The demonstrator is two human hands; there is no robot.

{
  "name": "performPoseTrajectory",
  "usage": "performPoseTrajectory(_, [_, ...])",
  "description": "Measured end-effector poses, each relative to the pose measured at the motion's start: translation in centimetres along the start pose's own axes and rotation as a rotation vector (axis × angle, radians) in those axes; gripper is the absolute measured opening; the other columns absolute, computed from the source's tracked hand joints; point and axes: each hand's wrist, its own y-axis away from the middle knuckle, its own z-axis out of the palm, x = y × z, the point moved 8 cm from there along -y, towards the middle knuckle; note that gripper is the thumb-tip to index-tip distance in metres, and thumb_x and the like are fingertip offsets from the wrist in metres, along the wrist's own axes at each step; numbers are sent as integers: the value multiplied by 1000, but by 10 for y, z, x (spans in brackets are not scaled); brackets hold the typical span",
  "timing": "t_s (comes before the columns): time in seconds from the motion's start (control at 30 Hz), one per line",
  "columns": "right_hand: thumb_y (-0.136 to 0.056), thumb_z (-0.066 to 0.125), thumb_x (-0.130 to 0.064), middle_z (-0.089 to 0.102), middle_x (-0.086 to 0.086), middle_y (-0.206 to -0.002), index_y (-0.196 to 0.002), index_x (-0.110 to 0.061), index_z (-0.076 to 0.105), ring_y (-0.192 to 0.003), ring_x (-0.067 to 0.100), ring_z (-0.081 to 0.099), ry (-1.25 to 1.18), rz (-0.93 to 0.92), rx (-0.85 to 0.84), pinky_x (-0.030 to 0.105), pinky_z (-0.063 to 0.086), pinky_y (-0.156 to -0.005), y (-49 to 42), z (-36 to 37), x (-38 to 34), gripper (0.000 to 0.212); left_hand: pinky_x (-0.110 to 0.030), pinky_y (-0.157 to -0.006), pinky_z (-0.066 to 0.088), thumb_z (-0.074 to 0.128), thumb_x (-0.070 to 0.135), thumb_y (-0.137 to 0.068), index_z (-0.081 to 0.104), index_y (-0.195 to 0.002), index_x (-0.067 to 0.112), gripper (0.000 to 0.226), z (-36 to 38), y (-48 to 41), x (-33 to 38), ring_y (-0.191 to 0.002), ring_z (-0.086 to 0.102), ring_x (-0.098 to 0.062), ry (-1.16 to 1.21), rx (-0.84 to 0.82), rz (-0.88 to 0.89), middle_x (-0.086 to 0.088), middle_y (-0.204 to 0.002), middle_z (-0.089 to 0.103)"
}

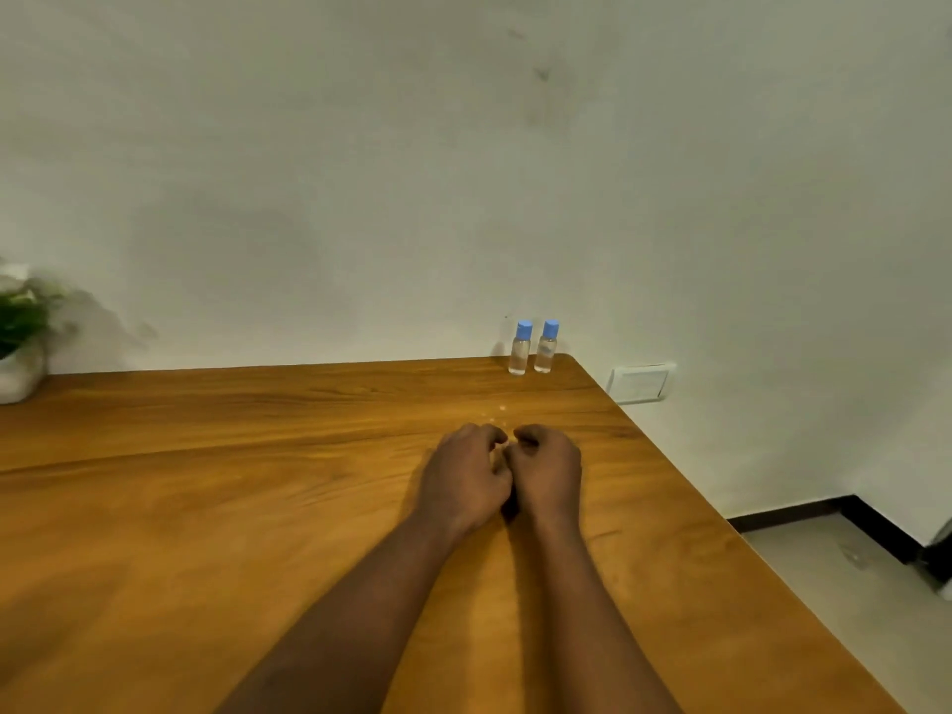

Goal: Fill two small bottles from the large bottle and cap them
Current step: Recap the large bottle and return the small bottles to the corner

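**A:** Looking down from the head camera, where do the hands lie?

**B:** Both rest on the desk (206, 481), toward its right edge. The left hand (463, 474) and the right hand (548, 471) sit side by side, backs up, touching along their inner sides.

**A:** Clenched or released?

**B:** Clenched, though loosely. The fingers of each are curled under toward the palm, and nothing shows inside either fist. The bare forearms come up from the bottom edge and draw together at the wrists.

**A:** And the bottles?

**B:** The first small bottle (519, 353) and the second small bottle (546, 350) stand upright at the far right corner of the desk. They are just beside each other and close to the wall (463, 172). Both are clear, and each has a blue cap (524, 328) on. How full they are I cannot tell. They stand beyond the hands, apart from them.

**A:** Anything else?

**B:** A few small drops (497, 412) glint on the desk between the hands and the bottles. A green plant (20, 316) in a white pot (20, 376) sits at the far left. A white switch plate (639, 383) is on the wall past the right corner.
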Motion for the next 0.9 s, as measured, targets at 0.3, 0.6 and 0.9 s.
performPoseTrajectory(0.3, [-87,66,-15,72,9,-112,-116,-6,69,-102,18,67,-93,35,-16,26,51,-86,119,-28,-19,31,-33,-97,45,52,30,-93,54,-129,22,37,-49,114,9,-118,49,-16,-44,89,-5,3,-123,59])
performPoseTrajectory(0.6, [-90,65,-22,73,7,-110,-114,-8,70,-100,18,67,-213,24,9,23,47,-82,221,-19,-55,28,-34,-94,45,53,33,-93,56,-126,23,35,-108,204,-17,-115,51,-15,-55,282,-38,4,-122,61])
performPoseTrajectory(0.9, [-88,63,-24,74,3,-107,-110,-13,72,-105,22,64,-202,-113,-6,45,48,-96,302,30,-127,26,-35,-90,48,54,27,-93,59,-123,21,31,-188,280,-69,-110,55,-14,-123,476,-146,3,-119,64])
